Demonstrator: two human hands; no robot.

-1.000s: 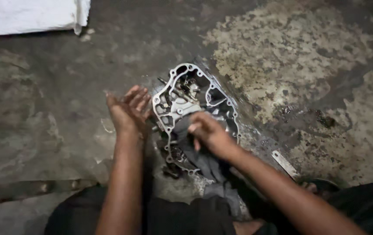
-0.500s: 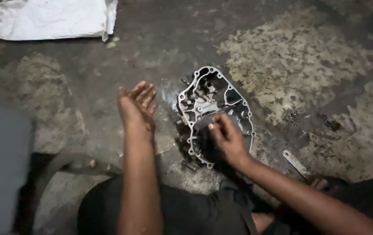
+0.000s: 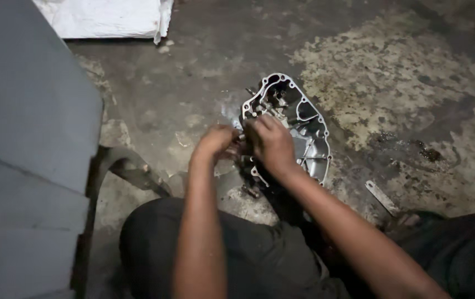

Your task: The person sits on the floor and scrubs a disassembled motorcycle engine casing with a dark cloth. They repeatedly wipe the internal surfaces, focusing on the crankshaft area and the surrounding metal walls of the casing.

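A metal engine case cover lies inside-up on the stained concrete floor, showing ribs and small parts. My right hand rests on its near left part, fingers curled over the metal. My left hand is at the cover's left edge, fingers bent, meeting the right hand. What the fingers pinch between them is hidden. Both forearms reach out over my dark trousers.
A large grey panel fills the left side. A white cloth or sack lies at the top left. A small flat metal strip lies on the floor to the right. A dark metal bracket sits beside my knee.
My left hand, open and raised before, has closed and come to the cover's left edge beside my right hand. The view has shifted, bringing the grey panel in at the left.
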